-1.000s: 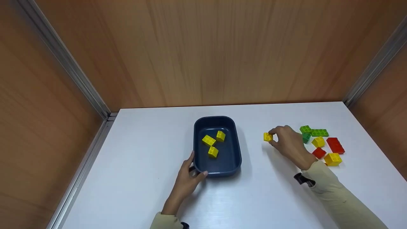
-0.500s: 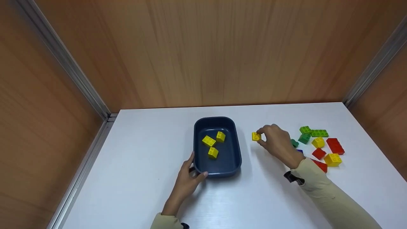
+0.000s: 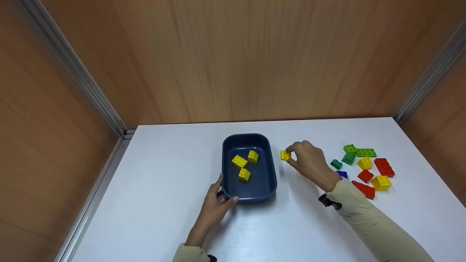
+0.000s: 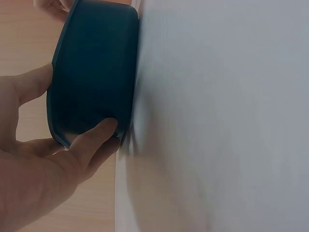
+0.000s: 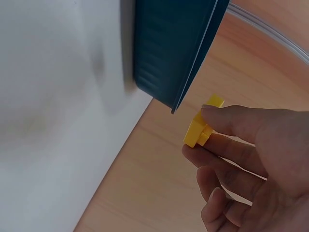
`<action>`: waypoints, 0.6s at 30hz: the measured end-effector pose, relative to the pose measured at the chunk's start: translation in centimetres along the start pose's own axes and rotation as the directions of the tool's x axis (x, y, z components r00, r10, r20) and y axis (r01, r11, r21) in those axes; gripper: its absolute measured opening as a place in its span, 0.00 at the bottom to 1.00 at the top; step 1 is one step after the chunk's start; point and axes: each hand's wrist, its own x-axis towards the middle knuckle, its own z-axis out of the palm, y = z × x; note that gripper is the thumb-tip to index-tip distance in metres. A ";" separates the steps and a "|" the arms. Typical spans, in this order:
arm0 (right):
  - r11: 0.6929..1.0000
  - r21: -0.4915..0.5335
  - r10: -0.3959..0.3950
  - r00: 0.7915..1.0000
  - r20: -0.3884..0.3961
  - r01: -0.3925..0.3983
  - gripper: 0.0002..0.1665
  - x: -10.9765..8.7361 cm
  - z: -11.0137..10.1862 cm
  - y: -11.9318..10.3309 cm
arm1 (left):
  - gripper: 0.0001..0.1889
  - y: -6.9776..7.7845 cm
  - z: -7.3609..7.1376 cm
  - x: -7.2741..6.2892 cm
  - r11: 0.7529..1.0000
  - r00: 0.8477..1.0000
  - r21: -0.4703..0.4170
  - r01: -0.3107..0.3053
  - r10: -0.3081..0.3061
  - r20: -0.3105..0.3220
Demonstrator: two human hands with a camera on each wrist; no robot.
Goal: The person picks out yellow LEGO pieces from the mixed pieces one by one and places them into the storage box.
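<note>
A dark blue rectangular tray [image 3: 251, 199] stands on the white table with three yellow toy bricks inside it, one being the brick [image 3: 244, 174] nearest its front. My left hand [image 3: 211, 211] grips the tray's near left corner, the thumb at the front rim and fingers along the side wall [image 4: 87, 58]. To the right of the tray, my right hand [image 3: 309, 165] pinches a small yellow toy brick [image 5: 197, 126] between thumb and fingertips. That brick is held above the table, just outside the tray's right wall.
Several loose bricks lie at the right of the table: red bricks such as a large one [image 3: 384, 167], green ones [image 3: 366, 152], yellow ones [image 3: 381, 183] and a blue one [image 3: 342, 174] partly behind the right wrist. Wooden panels [image 3: 233, 62] enclose the back and sides.
My right hand has moved left toward the tray with the yellow brick, uncovering green, blue and red bricks behind it. My left hand and the tray have stayed in place.
</note>
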 end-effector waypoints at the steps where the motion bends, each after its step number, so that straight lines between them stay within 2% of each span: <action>1: 1.000 0.000 -0.005 1.000 0.001 0.005 0.18 0.0 0.0 -0.1 | 0.48 0.0 0.0 0.0 1.000 1.000 -0.001 0.003 -0.003 0.000; 18: 1.000 0.016 -0.021 0.999 0.027 0.020 0.18 0.5 0.4 -1.9 | 0.48 -0.1 0.0 -0.2 1.000 1.000 -0.018 -0.009 0.009 0.004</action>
